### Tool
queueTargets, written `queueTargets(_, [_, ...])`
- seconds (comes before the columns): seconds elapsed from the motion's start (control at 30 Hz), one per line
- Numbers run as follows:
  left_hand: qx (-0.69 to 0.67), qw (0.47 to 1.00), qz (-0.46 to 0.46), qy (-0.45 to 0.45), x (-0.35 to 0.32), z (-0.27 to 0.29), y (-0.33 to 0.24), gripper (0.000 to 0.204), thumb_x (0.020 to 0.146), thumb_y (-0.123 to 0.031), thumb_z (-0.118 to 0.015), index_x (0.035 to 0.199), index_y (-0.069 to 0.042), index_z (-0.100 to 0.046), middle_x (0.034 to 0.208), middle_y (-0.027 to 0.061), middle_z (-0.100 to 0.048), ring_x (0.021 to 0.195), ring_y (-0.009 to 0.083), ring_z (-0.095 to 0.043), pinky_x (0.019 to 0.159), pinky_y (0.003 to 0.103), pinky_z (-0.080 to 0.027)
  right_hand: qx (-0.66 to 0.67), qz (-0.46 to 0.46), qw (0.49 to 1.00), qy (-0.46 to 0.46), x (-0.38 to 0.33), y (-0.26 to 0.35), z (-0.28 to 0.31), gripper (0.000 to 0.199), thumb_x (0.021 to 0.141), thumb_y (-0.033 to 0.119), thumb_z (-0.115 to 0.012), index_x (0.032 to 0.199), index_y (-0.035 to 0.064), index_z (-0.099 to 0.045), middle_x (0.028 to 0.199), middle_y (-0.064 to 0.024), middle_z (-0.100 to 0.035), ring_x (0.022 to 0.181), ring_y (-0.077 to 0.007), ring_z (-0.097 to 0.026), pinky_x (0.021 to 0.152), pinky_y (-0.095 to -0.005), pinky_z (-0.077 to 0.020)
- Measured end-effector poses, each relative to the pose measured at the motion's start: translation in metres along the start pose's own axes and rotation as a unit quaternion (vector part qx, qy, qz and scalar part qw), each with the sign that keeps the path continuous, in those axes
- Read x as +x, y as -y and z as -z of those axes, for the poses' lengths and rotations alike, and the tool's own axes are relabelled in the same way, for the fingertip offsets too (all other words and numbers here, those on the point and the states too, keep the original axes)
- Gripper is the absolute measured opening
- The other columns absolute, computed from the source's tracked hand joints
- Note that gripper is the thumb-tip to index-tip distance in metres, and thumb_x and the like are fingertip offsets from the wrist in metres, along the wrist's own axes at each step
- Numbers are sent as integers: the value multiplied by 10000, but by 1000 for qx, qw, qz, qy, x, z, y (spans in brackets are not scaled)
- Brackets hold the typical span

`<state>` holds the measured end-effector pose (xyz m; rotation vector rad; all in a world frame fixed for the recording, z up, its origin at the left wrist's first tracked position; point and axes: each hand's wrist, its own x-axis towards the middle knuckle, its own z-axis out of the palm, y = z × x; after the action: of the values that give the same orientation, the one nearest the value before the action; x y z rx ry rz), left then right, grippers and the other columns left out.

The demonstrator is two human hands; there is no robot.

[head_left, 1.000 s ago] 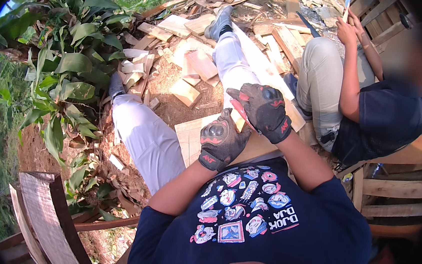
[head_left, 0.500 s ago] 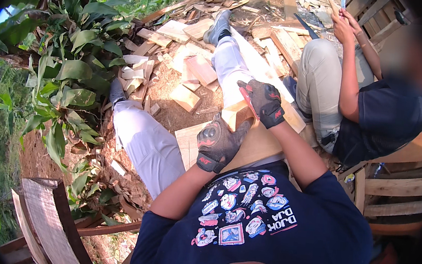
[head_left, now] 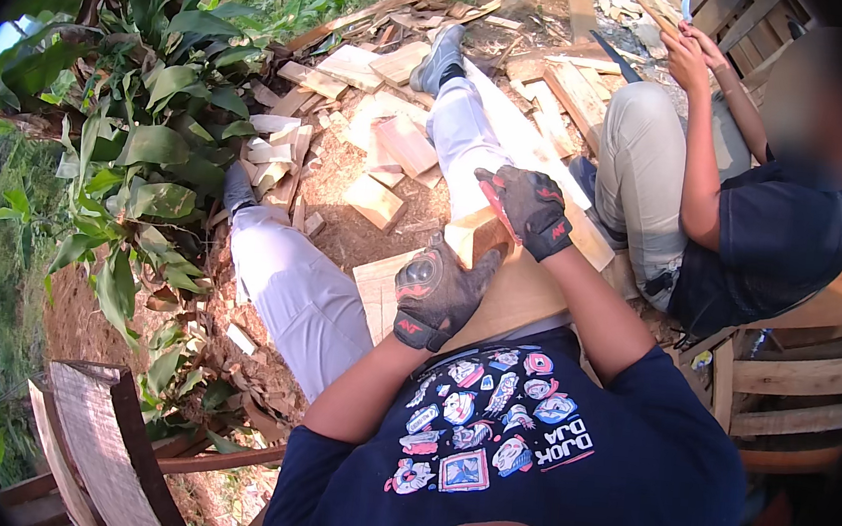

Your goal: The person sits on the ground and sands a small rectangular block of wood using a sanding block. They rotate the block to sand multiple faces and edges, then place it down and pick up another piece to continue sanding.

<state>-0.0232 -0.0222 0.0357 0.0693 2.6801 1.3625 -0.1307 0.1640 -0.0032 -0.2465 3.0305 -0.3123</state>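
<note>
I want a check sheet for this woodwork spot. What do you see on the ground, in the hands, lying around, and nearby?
Surface: bare dirt ground, strewn with sawdust and chips.
Job's things: small wooden block resting on a pale plank across the lap.
Clutter: wood offcuts scattered about the feet.
Hands: gloved left hand lies on the plank beside the block; gloved right hand grips the block from above.
Cables: nothing seen.
Surroundings: leafy plants on the left; a seated person on the right; wooden slats.
</note>
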Motion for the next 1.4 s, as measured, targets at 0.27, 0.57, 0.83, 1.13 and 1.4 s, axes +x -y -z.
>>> queueTargets(0.27, [13, 994, -94, -51, -2, -21, 23, 657, 979, -522, -785, 1272, 51, -650, 973, 249, -786, 835, 427, -784, 727, 523, -611, 142, 83, 971, -173, 6, -17, -62, 424, 1093, 485, -607, 1083, 122, -826, 1083, -115, -809, 1022, -348, -775, 887, -476, -602])
queueTargets(0.57, [86, 996, -28, -19, -8, -20, 9, 669, 963, -524, -773, 1261, 63, -652, 866, 226, -781, 776, 408, -781, 692, 521, -608, 81, 123, 975, -169, -12, -1, -10, 291, 1057, 347, -696, 1250, 174, -827, 1092, -154, -803, 981, -385, -768, 855, -480, -608])
queueTargets(0.83, [27, 999, -40, -19, -6, -19, 17, 601, 986, -487, -790, 1247, 42, -676, 958, 221, -782, 832, 408, -775, 706, 508, -594, 71, 81, 976, -190, -2, -7, -9, 307, 1040, 391, -717, 1008, 91, -776, 984, -148, -783, 909, -392, -760, 808, -493, -595])
queueTargets(1.13, [62, 998, -10, -18, -9, -17, 8, 623, 943, -506, -803, 1238, 31, -691, 917, 209, -798, 799, 381, -795, 693, 490, -614, 26, 197, 956, -216, -38, -1, 11, 269, 1040, 330, -735, 1245, 187, -833, 919, -96, -737, 827, -333, -734, 729, -479, -569])
queueTargets(1.4, [-2, 999, -34, 8, 4, -11, 17, 577, 1000, -495, -761, 1219, 34, -695, 999, 256, -789, 898, 430, -785, 768, 525, -606, -19, 104, 981, -164, -2, -35, -28, 323, 1047, 362, -713, 1280, 171, -830, 1038, -126, -805, 900, -347, -773, 806, -458, -609])
